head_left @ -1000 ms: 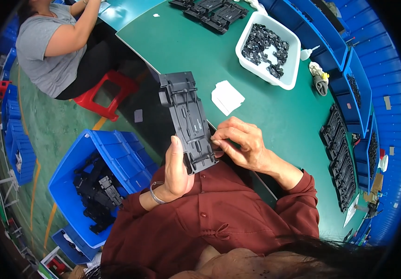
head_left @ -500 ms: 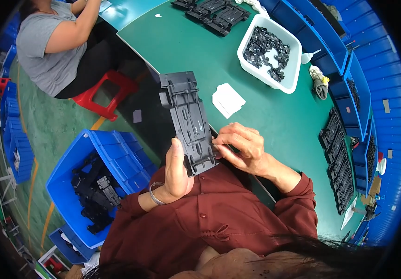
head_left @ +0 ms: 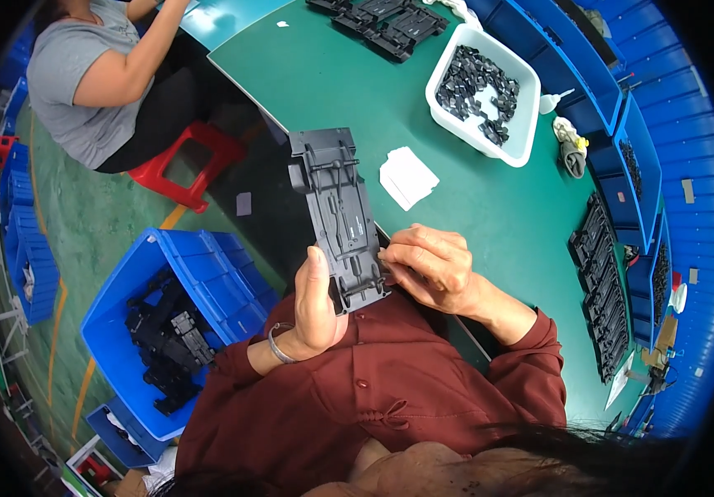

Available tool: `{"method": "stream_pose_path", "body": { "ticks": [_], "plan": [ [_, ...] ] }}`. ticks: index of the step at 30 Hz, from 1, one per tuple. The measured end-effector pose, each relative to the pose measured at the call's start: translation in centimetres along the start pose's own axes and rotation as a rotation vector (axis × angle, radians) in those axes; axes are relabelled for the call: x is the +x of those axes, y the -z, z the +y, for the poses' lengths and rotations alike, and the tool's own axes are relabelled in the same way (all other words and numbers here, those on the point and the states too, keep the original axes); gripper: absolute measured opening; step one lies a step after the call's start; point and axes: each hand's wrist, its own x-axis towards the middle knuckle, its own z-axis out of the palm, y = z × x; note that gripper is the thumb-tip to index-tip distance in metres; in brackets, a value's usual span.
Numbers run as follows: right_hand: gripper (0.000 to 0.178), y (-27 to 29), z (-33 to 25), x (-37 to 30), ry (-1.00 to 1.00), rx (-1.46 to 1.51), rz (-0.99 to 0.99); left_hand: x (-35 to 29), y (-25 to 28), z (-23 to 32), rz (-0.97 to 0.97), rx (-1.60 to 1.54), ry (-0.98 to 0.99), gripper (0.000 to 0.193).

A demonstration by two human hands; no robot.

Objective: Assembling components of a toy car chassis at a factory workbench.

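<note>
A black plastic model-car chassis (head_left: 342, 217) is held up in front of my body, its moulded underside facing me. My left hand (head_left: 317, 311) grips its lower left edge, thumb along the side and the other fingers hidden behind. At the chassis's lower right edge is my right hand (head_left: 433, 263), its thumb and fingertips pinched together. Whether a small part sits between those fingertips is hidden.
On the green table (head_left: 332, 91) lie a white card stack (head_left: 407, 177), a white tub (head_left: 525, 137) of small black parts and more chassis (head_left: 601, 286). Blue bins (head_left: 640, 149) line the right. Lower left stands a blue crate (head_left: 108, 331) of black parts; a person (head_left: 96, 91) sits beyond.
My right fingers have curled slightly tighter at the chassis edge. The chassis and my left hand have barely moved; the seated person's arm has shifted a little.
</note>
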Motion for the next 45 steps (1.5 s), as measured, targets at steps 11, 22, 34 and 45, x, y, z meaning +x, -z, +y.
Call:
{"method": "stream_pose_path", "body": {
  "ticks": [11,22,34,45],
  "plan": [
    [0.032,-0.2,0.3,-0.1,0.027,-0.026,-0.004,0.1,-0.4,0.5,0.01,-0.008,0.043,0.061],
    [0.035,-0.3,0.3,-0.4,-0.008,0.008,-0.015,0.1,0.1,0.2,0.025,0.05,0.064,0.064],
    [0.02,-0.5,0.1,-0.4,-0.204,0.226,-0.043,0.2,0.2,1.0,0.018,-0.118,0.173,0.072],
    [0.025,-0.7,-0.9,-0.4,-0.763,0.703,-0.065,-0.6,1.1,2.1,-0.012,-0.314,0.273,0.071]
  ]
}}
